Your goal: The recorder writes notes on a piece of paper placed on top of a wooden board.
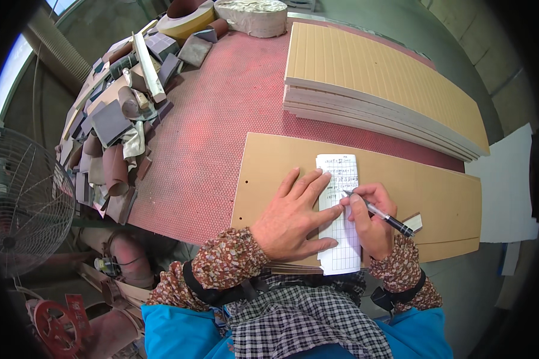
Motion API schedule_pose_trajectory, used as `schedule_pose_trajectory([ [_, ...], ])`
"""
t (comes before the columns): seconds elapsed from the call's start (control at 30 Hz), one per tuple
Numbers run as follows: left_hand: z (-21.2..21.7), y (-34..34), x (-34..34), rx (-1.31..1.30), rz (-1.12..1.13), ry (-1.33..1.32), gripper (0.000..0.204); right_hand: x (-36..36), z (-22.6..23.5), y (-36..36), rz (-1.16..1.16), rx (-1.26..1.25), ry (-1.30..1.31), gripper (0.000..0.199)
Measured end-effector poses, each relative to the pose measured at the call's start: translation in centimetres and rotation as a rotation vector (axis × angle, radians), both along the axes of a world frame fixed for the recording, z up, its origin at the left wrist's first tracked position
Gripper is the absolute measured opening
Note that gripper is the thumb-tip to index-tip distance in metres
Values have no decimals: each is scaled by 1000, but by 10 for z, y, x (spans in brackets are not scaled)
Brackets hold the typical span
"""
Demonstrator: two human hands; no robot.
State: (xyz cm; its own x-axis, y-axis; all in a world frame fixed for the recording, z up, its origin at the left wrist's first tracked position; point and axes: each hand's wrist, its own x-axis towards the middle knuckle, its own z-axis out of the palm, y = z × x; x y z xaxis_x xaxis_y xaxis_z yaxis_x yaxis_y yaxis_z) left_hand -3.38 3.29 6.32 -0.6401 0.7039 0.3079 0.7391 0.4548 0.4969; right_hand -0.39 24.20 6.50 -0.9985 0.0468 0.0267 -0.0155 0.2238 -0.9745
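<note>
My right hand [372, 220] grips a black and clear pen [390, 222], its tip resting on a narrow sheet of lined paper [345, 251]. Handwriting fills the upper part of the sheet, while the lower rows of its grid are blank. Spread flat, my left hand [293, 218] presses on the paper's left edge with its fingers apart. Beneath the paper lies a tan board [437, 197] with two small dark holes near its left end. A small pale wood-like piece [412, 223] sits on the board just right of my right hand.
A stack of grooved tan panels [383, 72] stands beyond the board on the red textured table [203, 137]. Sanding pads and abrasive scraps [111, 122] are heaped at the left. Rolls [251, 17] stand at the back. A wire-caged fan [27, 203] is at far left.
</note>
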Motion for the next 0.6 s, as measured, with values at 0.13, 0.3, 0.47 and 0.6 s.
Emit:
schedule_pose_trajectory([
  [0.13, 0, 0, 0, 6, -1, -1, 57, 1, 1, 2, 1, 22, -13, 15],
  [0.3, -1, 0, 0, 4, 2, -2, 58, 3, 0, 1, -7, 179, 124, 13],
  [0.47, -1, 0, 0, -13, -4, -5, 57, 0, 1, 0, -6, 179, 82, 12],
  [0.6, -1, 0, 0, -24, -11, -10, 56, -2, 1, 0, 5, 197, 55, 12],
])
